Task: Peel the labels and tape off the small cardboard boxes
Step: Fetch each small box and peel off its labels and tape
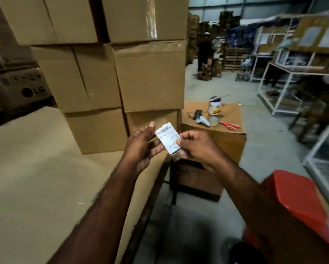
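head view: in front of the stack of big cartons (121,73), near its bottom right corner, a small box (174,155) is held up between both hands. a white printed label (167,137) covers its face. the left hand (142,147) lies against the box's left edge, fingers nearly straight and loosely spread, thumb raised. the right hand (198,145) pinches the box's right edge, thumb on the label, other fingers curled behind. just right of the stack stands a lower carton (226,139) carrying a white tub (215,106), red scissors (230,125), a clear tape roll (214,121) and a white handheld device (202,121). left of the stack lies a brown tabletop (36,168); well right of it, a red stool (297,197).
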`<state>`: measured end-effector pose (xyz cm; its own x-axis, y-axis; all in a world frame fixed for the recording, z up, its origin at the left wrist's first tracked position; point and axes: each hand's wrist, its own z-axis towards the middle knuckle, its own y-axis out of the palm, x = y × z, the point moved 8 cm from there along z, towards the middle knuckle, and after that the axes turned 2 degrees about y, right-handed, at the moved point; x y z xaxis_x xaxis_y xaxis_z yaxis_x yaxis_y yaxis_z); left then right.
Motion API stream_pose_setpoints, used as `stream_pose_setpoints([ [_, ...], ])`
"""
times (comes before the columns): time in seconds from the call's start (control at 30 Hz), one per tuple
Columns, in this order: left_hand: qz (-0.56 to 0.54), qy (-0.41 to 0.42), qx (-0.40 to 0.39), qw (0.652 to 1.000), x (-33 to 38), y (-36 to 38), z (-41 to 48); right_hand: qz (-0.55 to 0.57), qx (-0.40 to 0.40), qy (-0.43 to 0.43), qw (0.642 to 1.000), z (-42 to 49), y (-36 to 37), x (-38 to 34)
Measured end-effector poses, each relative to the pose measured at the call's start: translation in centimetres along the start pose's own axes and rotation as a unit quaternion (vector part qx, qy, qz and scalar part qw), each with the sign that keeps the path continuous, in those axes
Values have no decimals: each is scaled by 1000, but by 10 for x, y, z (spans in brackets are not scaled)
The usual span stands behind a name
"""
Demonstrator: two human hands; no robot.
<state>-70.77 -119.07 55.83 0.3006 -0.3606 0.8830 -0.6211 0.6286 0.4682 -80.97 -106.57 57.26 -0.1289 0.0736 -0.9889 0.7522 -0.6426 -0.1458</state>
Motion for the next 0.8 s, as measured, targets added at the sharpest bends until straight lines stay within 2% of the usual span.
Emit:
stream_pose_setpoints([
  [0.1,-25,-75,1,997,-56,31,-2,1,52,39,998,-19,-47,37],
  [0.2,29,-133,-47,990,-112,64,-1,11,89,85,992,-37,-90,74],
  [0.47,164,-217,-25,962,-290,124,28,42,151,252,955,-71,-208,230],
  [0.6,263,-239,8,935,-394,151,39,72,178,339,921,-87,-265,328],
  [0.7,343,-263,18,902,-513,145,50,112,187,408,887,-103,-299,405],
  [0.8,412,-307,-34,858,-594,156,36,135,197,468,851,-120,-324,485],
])
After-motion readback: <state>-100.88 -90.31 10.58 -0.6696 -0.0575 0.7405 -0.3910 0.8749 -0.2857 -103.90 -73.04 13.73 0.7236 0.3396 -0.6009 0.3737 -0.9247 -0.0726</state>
